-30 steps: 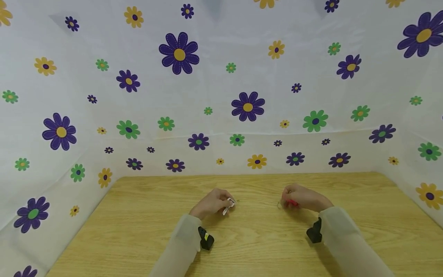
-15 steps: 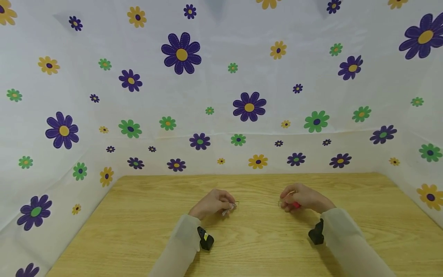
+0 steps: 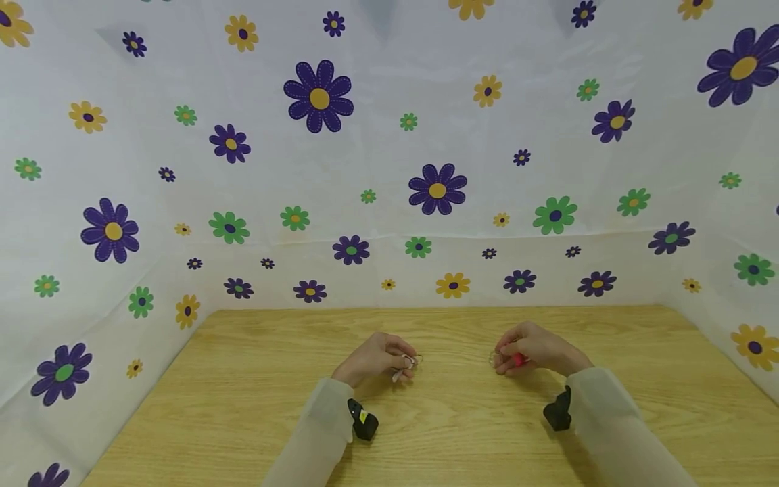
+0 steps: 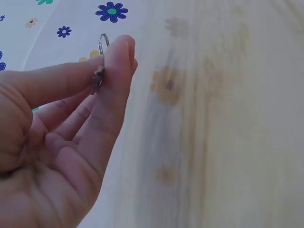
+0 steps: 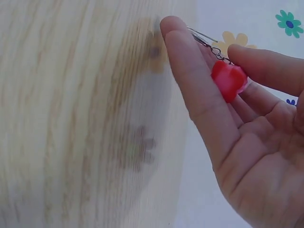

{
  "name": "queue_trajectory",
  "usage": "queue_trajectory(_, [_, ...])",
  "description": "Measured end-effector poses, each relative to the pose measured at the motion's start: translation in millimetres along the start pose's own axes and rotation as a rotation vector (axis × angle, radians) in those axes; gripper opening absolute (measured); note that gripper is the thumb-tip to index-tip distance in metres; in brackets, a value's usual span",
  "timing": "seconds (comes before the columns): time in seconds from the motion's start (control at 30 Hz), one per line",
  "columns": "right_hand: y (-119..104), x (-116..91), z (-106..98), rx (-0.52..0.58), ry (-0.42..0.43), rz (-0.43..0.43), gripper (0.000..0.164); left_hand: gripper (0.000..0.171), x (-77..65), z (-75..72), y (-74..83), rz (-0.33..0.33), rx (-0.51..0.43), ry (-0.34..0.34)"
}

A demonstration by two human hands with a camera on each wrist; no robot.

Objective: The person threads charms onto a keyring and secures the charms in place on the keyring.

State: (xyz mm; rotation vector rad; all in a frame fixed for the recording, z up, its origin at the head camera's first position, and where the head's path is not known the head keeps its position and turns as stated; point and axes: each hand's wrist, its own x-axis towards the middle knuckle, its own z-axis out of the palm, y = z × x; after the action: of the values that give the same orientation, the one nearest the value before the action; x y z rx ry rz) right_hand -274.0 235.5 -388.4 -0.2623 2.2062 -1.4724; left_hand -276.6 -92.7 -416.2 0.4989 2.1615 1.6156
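My left hand (image 3: 372, 360) pinches a silvery key (image 3: 398, 371) between thumb and fingers, low over the table. A metal ring (image 4: 101, 43) sticks out past the fingertips in the left wrist view, where the key (image 4: 98, 79) shows edge-on and dark. To the right, my right hand (image 3: 540, 349) holds a keychain with a red, rounded charm (image 5: 229, 80). Its short chain (image 5: 219, 53) runs from the charm to a metal ring (image 5: 202, 39) held by the fingers; the thumb lies by the chain. Both rings point inward, with a gap between the hands.
The wood-grain table (image 3: 450, 419) stretches under both arms. A white cloth with printed flowers (image 3: 389, 149) hangs behind it and along both sides. Black wrist cameras (image 3: 363, 421) sit at the cuffs of the light sleeves (image 3: 316, 433).
My right fingers have shifted on the keychain, so its ring and red charm show differently. The key in my left hand has turned, with its ring now reaching further out. Both hands stay apart.
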Motion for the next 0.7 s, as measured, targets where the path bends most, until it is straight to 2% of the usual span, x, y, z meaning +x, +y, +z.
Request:
queue_trajectory(0.37, [2,0,9,0.078,-0.055,-0.080,0.021,0.022,-0.5,1.6,-0.2,-0.007,-0.043,0.006])
queue_trajectory(0.7, [4,0,13,0.102,-0.041,-0.076,0.022,0.022,1.2,5.2,4.7,-0.037,-0.085,0.002])
